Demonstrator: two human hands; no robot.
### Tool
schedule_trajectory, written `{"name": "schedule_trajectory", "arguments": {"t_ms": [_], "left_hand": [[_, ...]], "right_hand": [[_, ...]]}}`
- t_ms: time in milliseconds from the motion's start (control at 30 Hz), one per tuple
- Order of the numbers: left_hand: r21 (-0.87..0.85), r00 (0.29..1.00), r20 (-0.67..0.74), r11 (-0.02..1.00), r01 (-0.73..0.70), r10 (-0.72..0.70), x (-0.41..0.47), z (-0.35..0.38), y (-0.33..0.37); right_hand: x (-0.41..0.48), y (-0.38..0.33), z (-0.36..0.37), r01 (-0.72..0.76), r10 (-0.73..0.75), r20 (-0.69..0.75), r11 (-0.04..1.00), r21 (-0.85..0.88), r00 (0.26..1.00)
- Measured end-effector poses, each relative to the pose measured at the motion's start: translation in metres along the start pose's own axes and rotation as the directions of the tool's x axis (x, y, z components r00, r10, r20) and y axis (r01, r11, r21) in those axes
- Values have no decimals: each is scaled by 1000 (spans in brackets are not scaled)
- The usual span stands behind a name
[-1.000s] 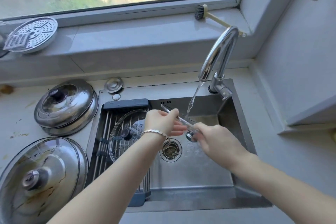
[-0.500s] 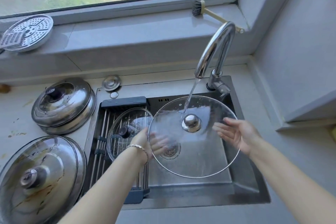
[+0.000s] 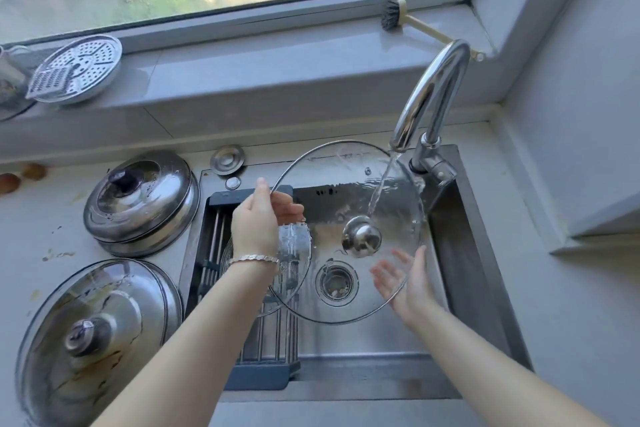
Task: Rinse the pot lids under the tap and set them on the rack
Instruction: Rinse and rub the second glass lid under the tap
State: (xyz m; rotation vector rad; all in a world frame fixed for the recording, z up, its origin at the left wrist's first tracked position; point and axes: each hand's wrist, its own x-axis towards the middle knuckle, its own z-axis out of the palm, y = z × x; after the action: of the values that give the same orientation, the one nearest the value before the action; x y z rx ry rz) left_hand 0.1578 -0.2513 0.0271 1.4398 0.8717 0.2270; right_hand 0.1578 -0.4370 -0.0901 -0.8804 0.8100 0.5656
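A large glass lid (image 3: 346, 180) with a steel knob (image 3: 361, 236) is held tilted over the sink, its top face toward me. Water from the tap (image 3: 429, 94) runs onto it just above the knob. My left hand (image 3: 256, 225) pinches the lid's left rim, thumb in front and fingers behind the glass. My right hand (image 3: 405, 282) lies with straight fingers under the lower right rim. A smaller glass lid (image 3: 225, 255) rests on the rack (image 3: 249, 198) across the sink's left side, mostly hidden by my left arm.
Two steel lids (image 3: 142, 201) (image 3: 97, 333) sit on the counter left of the sink. A perforated steamer plate (image 3: 79, 69) and a dish brush (image 3: 393, 15) lie on the windowsill. The drain strainer (image 3: 336, 282) shows through the glass. A sink plug (image 3: 227, 159) lies behind the rack.
The lid went from edge-on under the stream to facing me, then rose and shifted left. My left hand climbed to its left rim; my right hand let go of the knob and dropped to the lower right rim.
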Motion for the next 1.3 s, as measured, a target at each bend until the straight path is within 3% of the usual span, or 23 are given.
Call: {"name": "schedule_trajectory", "arguments": {"t_ms": [67, 167, 300, 367, 467, 600, 733, 800, 900, 967, 1100, 1167, 1233, 1300], "left_hand": [[-55, 999, -43, 998, 18, -21, 6, -7, -13], [-194, 971, -73, 959, 208, -226, 18, -8, -40], [-419, 855, 34, 770, 482, -517, 18, 11, -82], [-406, 802, 74, 717, 567, -593, 10, 25, -96], [-298, 772, 67, 726, 620, -632, -3, 39, -109], [-126, 762, 19, 754, 645, -648, -8, 36, -111], [-41, 836, -136, 846, 531, -531, 3, 20, -90], [82, 893, -202, 902, 425, -402, 6, 11, -77], [131, 943, -233, 954, 271, -236, 7, 1, -61], [180, 961, -245, 967, 179, -132, 4, -5, -50], [219, 972, -235, 974, 64, -11, -6, -10, -30], [225, 976, -215, 974, 18, 32, -11, -10, -22], [220, 980, -184, 975, -34, 76, -18, -9, -14], [227, 981, -147, 970, -91, 126, -26, -7, -8]], "right_hand": [[-6, -22, 1, 150, -149, 29, 987, -50, 988], [-22, -61, 5, 338, -322, 103, 911, -238, 941], [-48, -103, 19, 473, -424, 216, 727, -498, 879], [-56, -118, 23, 471, -409, 246, 662, -583, 879], [-56, -137, 18, 402, -347, 228, 595, -697, 910], [-28, -145, -3, 253, -346, 88, 469, -846, 934], [2, -135, -14, 220, -428, -37, 535, -816, 903], [8, -132, -6, 275, -405, -22, 660, -699, 914], [16, -129, 15, 338, -370, -4, 852, -401, 929], [14, -126, 31, 346, -371, -35, 893, -288, 928], [11, -120, 47, 351, -366, -11, 900, -260, 931], [11, -114, 43, 325, -349, 35, 826, -461, 936], [2, -101, 37, 296, -304, 149, 525, -798, 941], [-14, -81, 35, 311, -203, 261, 283, -907, 944]]}}
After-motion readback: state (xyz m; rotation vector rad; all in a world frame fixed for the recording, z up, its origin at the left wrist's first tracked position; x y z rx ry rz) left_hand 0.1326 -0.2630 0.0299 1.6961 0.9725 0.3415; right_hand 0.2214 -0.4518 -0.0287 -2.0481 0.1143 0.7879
